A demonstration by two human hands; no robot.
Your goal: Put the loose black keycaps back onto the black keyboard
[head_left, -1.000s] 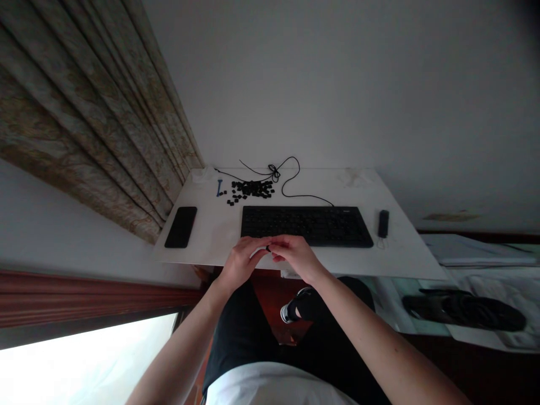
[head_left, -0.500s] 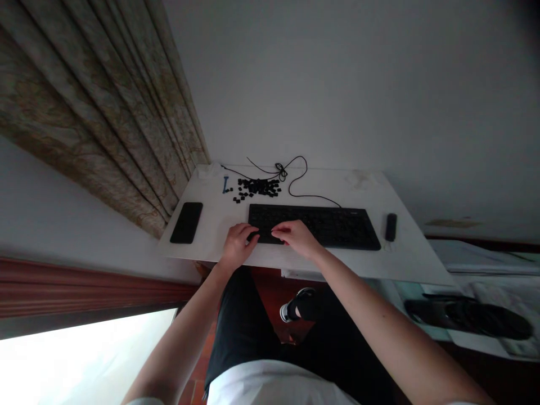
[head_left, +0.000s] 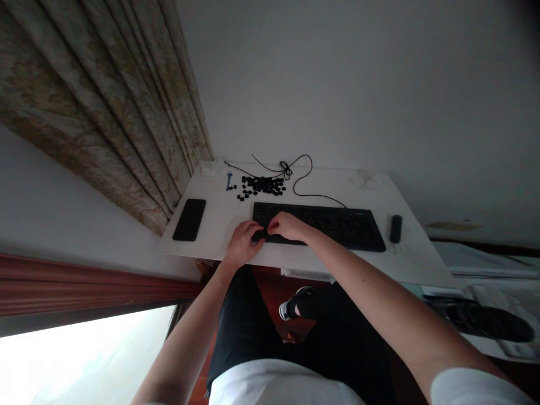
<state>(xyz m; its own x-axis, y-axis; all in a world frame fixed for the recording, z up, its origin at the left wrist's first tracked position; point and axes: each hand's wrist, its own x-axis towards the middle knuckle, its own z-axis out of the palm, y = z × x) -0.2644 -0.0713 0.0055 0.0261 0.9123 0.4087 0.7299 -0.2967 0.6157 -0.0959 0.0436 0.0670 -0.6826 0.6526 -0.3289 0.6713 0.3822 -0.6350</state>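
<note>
A black keyboard (head_left: 337, 226) lies on the white table, its cable running off the back edge. My left hand (head_left: 243, 243) is at its front left corner, fingers and thumb closed around that end. My right hand (head_left: 289, 226) is just beside it, over the keyboard's left part, with thumb and fingertips pinched together. Anything in that pinch is too small or too dark to make out. Behind the keyboard lies a loose heap of small black keycaps (head_left: 265, 185), several of them scattered toward the left. A small blue tool (head_left: 229, 181) lies left of the heap.
A black phone (head_left: 189, 220) lies at the table's left side. To the right of the keyboard is a small dark object (head_left: 395, 228) with a pale strap. The coiled black cable (head_left: 287, 170) lies at the back. A patterned curtain (head_left: 169, 112) hangs at the left.
My right hand has shifted left and slightly back over the keyboard, closer to my left hand. My left hand stays at the keyboard's left end. The view has moved slightly.
</note>
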